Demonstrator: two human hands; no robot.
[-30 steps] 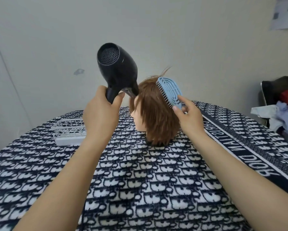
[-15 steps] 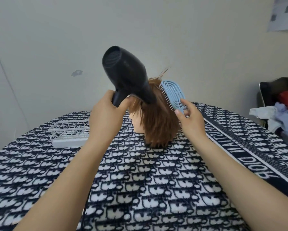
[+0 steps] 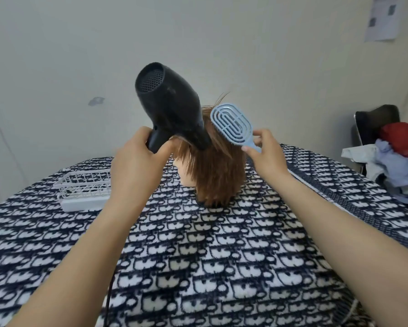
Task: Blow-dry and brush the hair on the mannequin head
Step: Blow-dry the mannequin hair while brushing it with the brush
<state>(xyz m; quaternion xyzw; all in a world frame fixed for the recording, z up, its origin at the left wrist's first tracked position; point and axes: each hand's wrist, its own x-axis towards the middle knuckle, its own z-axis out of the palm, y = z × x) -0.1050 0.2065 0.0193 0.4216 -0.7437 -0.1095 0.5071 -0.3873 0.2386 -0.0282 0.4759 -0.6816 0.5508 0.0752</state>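
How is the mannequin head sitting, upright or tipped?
Upright: the mannequin head stands on its base on the tablecloth, hair hanging down.

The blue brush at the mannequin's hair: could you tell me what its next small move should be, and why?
Probably the right hand should draw the blue brush down through the hair: its bristles sit high at the crown, and the hair dryer in the left hand points its nozzle into the hair beside it.

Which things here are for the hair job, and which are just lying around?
In use: black hair dryer in left hand, blue brush in right hand, mannequin head.
Lying about: white basket, pile of clothes, paper on the wall.
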